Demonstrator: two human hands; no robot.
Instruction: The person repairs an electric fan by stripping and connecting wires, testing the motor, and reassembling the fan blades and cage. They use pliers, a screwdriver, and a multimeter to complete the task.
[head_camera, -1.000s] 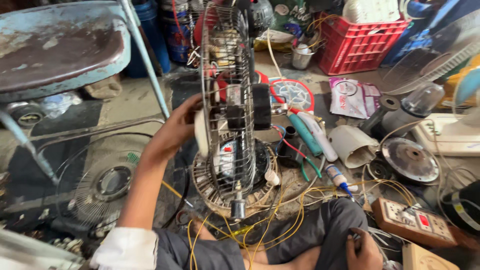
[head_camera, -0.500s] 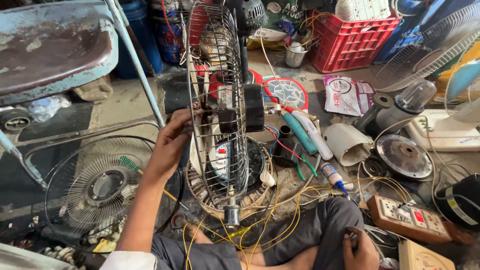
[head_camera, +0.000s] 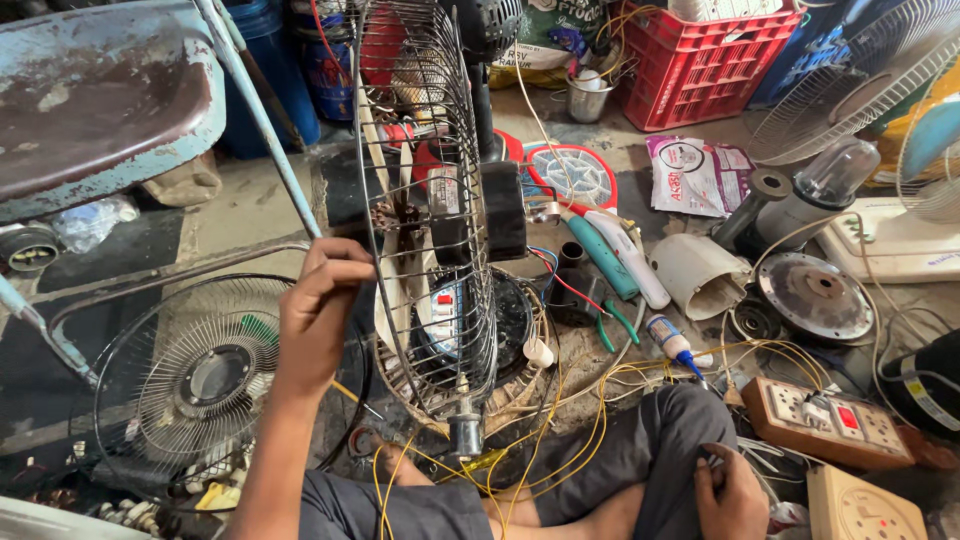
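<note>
Left hand (head_camera: 325, 305), raised at centre-left of the frame, has its fingers pinched together on the rim wires of the wire fan guard (head_camera: 425, 215), gripping the cage at its left edge. That guard stands upright on its edge in the middle of the frame, with cream blades and a dark motor (head_camera: 478, 212) showing through the wires. Lower right, the right hand (head_camera: 728, 497) rests on the person's knee, fingers curled together; whether it holds anything, I cannot tell.

Biggest thing around is the worn blue chair (head_camera: 100, 100) filling the upper left. Below it, at lower left just beside the raised forearm, a second fan grille (head_camera: 205, 385) lies flat on the floor. A red plastic crate (head_camera: 720, 65) sits at the upper right, with another pale fan guard (head_camera: 850, 85) leaning just beside it at the frame's edge. Yellow wires (head_camera: 590, 420) tangle across the lower centre, running over the person's grey trouser legs. At the right, near the knee, lies a brown socket board (head_camera: 825, 420). A teal-handled tool (head_camera: 600, 258) lies right of the guard, and a small tube with a blue tip (head_camera: 672, 342) sits lower, near the wires.
</note>
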